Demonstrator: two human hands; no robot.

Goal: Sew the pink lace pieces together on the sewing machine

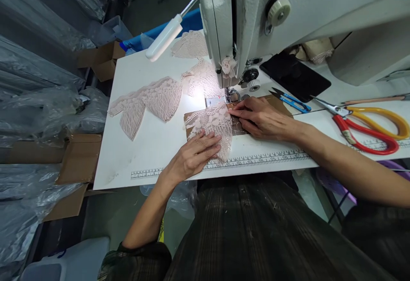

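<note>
A pale pink lace piece (pixel 209 121) lies at the needle of a white sewing machine (pixel 214 24), its upper edge by the presser foot (pixel 227 97). My left hand (pixel 195 155) rests flat on the lower left of this lace, fingers stretched out. Just right of the presser foot, my right hand (pixel 264 118) has its fingertips drawn together at the lace's right edge. Under both lies a brown plate (pixel 240 130) on the table. More lace pieces (pixel 163 97) are spread to the left and behind the needle.
Blue thread snips (pixel 292 100), scissors with red and yellow handles (pixel 349 121) and a black phone (pixel 295 76) lie at the right. A printed ruler (pixel 256 161) runs along the table's front edge. A white lamp (pixel 165 37) hangs over the lace. Cardboard boxes (pixel 78 161) stand left.
</note>
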